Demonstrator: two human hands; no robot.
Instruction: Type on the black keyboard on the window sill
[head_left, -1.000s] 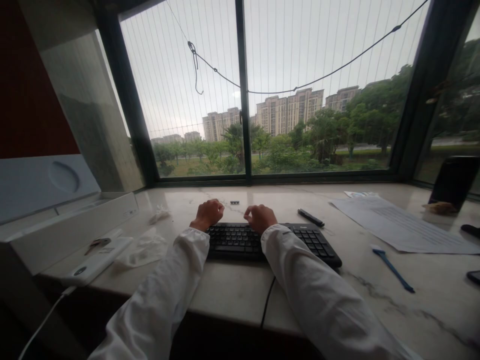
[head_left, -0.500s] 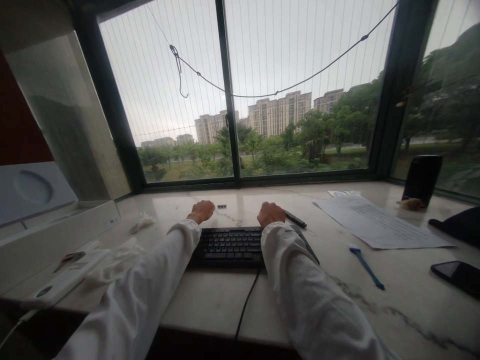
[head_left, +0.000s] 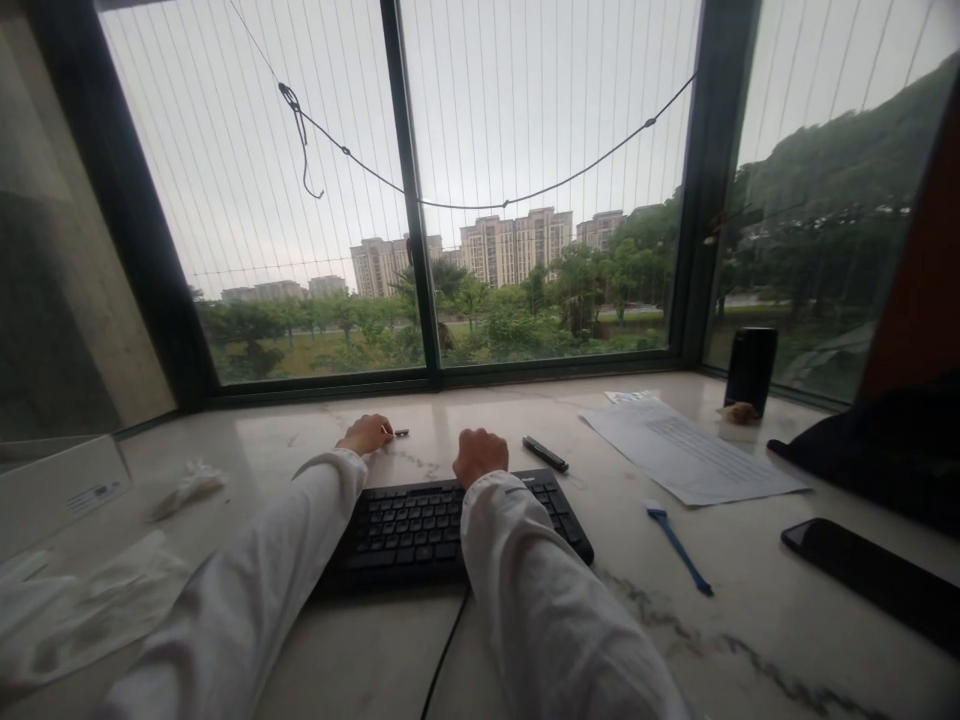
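My left hand (head_left: 366,436) is curled low over the windowsill top, beyond the keyboard's left part. Its fingertips meet the left end of a small dark bar (head_left: 402,433) lying on the marble; the bar's kind is too small to tell. My right hand (head_left: 481,456) is closed in a fist just beyond the keyboard's back edge, knuckles away from me, and whatever its fingers hold is hidden. Under both forearms sits a black keyboard (head_left: 416,525), partly covered by the white sleeves. Right of my right hand lies a slim black object (head_left: 546,453).
Farther right are a printed paper sheet (head_left: 694,455), a blue stick with a wider head (head_left: 679,550), a black phone (head_left: 870,570) and an upright black object (head_left: 751,370). Crumpled white tissue (head_left: 191,487) and a white box (head_left: 64,490) are at left. A cable (head_left: 448,650) runs toward me.
The view has turned right and come closer. My left hand has moved up to the small dark bar, from which it was slightly apart. My right hand has shifted left, away from the slim black object.
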